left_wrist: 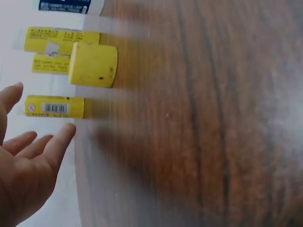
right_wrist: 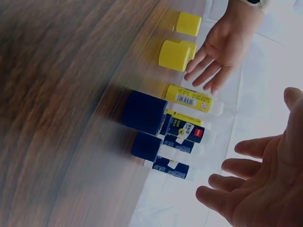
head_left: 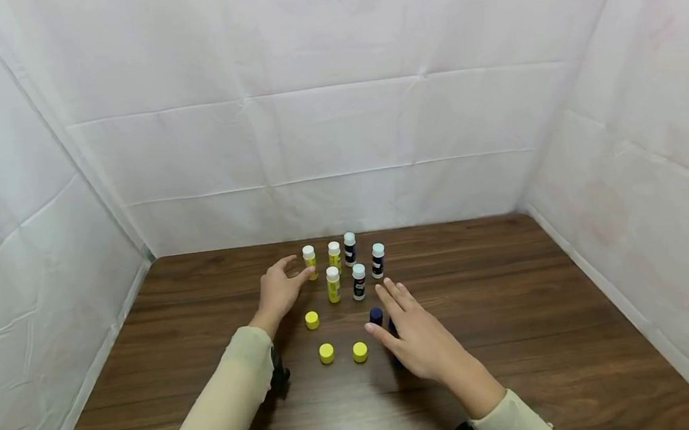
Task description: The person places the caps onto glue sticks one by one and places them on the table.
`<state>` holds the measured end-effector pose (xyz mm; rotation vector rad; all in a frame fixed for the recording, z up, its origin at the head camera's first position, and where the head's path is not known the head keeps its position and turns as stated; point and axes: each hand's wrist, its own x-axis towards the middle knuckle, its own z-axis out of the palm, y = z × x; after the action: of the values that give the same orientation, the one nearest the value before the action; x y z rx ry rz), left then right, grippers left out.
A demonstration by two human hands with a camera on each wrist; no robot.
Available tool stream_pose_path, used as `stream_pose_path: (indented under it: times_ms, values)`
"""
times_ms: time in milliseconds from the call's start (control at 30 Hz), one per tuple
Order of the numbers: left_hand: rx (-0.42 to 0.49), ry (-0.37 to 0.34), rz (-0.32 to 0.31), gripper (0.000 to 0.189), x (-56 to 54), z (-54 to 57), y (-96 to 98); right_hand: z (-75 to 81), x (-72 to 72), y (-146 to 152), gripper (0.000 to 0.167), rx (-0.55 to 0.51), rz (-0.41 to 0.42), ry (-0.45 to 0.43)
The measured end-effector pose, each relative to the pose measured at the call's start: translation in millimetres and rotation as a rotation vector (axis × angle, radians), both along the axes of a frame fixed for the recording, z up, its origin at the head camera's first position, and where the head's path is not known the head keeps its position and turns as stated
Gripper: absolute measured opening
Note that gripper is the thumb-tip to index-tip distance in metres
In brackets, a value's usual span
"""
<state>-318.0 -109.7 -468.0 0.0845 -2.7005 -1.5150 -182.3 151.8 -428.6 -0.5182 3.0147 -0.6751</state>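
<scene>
My left hand (head_left: 279, 290) reaches beside the leftmost yellow glue stick (head_left: 311, 267), thumb and fingers spread. In the left wrist view, a gap shows between the fingers and that upright stick (left_wrist: 54, 107). Two more yellow glue sticks, one in front (head_left: 334, 287) and one behind (head_left: 334, 257), stand to its right. My right hand (head_left: 419, 338) hovers with extended fingers over the dark blue caps, holding nothing. One blue cap (head_left: 376, 317) shows beside its thumb; others are partly hidden in the head view. Two blue caps, nearer (right_wrist: 144, 112) and farther (right_wrist: 146, 147), appear in the right wrist view.
Three dark blue glue sticks, at the back (head_left: 350, 250), right (head_left: 378, 263) and front (head_left: 359, 283), stand uncapped beside the yellow ones. Three yellow caps (head_left: 326, 354) sit nearer on the brown wooden table (head_left: 511, 296). White cloth walls (head_left: 337, 127) enclose the back and sides.
</scene>
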Motion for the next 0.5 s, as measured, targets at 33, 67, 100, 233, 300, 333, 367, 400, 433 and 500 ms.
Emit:
stream_pose_path:
  times_ms: [33,67,100,233,300,333,367,400,433,500]
  values:
    - [0.038,-0.009,-0.002,0.065,-1.4,-0.3,-0.5,0.3,0.4,-0.7,0.091,-0.001,0.002,0.002]
    - [0.072,-0.019,-0.006,0.065,-2.6,-0.6,-1.1,0.6,0.8,-1.4,0.092,-0.002,0.005,0.004]
    - [0.102,-0.029,-0.009,0.064,-3.8,-0.7,-1.7,0.9,1.1,-2.1,0.092,-0.004,0.009,0.005]
    - [0.174,-0.056,0.000,0.061,-7.2,0.2,-4.0,2.2,1.9,-5.0,0.090,-0.013,0.028,0.009]
    - [0.202,-0.069,-0.003,0.060,-8.8,0.6,-5.0,2.3,2.5,-5.9,0.088,-0.008,0.029,0.007]
    - [0.221,-0.074,-0.004,0.060,-9.4,0.8,-5.2,2.1,2.9,-6.2,0.087,-0.004,0.027,0.007]
    - [0.240,-0.081,-0.005,0.060,-10.2,0.7,-5.4,1.7,3.3,-6.4,0.086,-0.002,0.026,0.008]
    - [0.259,-0.086,-0.005,0.059,-10.8,0.6,-5.6,1.1,3.6,-6.5,0.084,-0.002,0.025,0.008]
    - [0.277,-0.089,-0.004,0.059,-11.5,0.2,-5.6,0.4,4.0,-6.5,0.083,-0.004,0.027,0.010]
    - [0.300,-0.094,0.000,0.057,-12.4,-0.7,-5.5,-0.6,4.7,-6.7,0.080,-0.008,0.031,0.010]
